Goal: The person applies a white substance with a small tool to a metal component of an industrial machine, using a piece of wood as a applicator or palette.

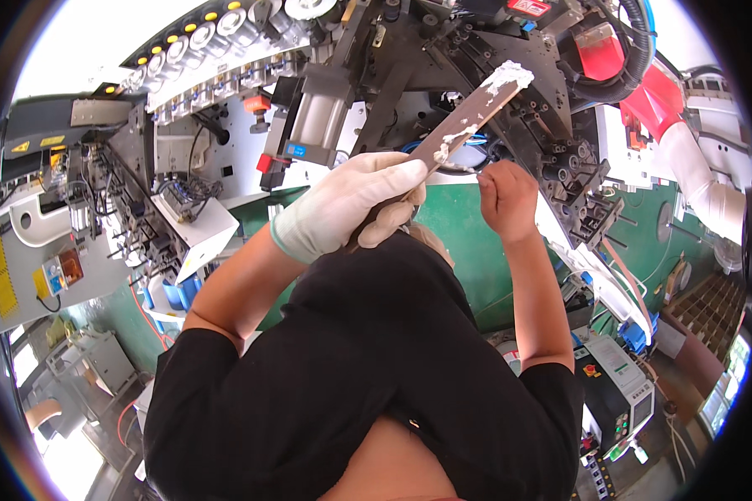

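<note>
My left hand (351,204), in a white knit glove with a pale green cuff, is closed round the lower part of a flat brown bar (455,125). The bar slants up and to the right, in front of the machine. Thick white paste (508,77) coats its far end, and smaller smears run down its face toward my thumb. Just right of the bar, apart from it, is my bare right hand (510,199). Its fingers are curled in, and whatever they hold, if anything, is hidden.
Dark steel machine plates and a grey pneumatic cylinder (319,108) stand ahead. A row of metal cylinders (205,40) runs along the far left. At the right is a red and white machine arm (693,159). A black control box (614,388) stands lower right, above green floor (476,275).
</note>
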Tool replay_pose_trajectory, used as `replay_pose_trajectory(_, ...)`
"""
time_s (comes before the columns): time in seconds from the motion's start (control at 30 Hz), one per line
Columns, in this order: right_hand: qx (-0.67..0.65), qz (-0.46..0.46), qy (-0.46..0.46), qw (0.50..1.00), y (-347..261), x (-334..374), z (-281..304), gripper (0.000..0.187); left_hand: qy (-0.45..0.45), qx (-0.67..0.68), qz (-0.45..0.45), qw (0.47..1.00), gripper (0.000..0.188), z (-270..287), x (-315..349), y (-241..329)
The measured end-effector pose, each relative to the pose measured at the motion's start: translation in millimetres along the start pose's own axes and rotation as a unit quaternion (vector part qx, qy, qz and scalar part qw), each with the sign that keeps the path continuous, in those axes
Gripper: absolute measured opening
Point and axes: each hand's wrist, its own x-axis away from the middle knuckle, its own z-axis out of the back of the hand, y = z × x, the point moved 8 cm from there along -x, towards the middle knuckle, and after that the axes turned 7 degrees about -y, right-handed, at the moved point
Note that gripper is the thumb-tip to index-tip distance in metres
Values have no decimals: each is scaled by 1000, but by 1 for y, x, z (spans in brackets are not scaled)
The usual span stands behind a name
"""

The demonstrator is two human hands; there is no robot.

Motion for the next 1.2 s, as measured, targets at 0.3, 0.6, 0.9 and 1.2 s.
replay_pose_trajectory(0.3, -44, -1, -1, 999, 6, -10, -34, 15, -93, 315, 0, 944, 36, 3, -9, -34)
replay_pose_trajectory(0.6, -31, -154, -38, 987, -18, 10, -48, 22, 180, -2, -155, 971, 29, 22, -3, -14)
replay_pose_trajectory(0.9, -44, 13, 5, 999, 1, 3, -38, 11, 1, 113, 19, 993, 29, 4, 11, -21)
replay_pose_trajectory(1.2, 119, 89, -112, 982, 4, -27, 6, 16, 61, -88, 45, 993, 32, 28, 8, -9)
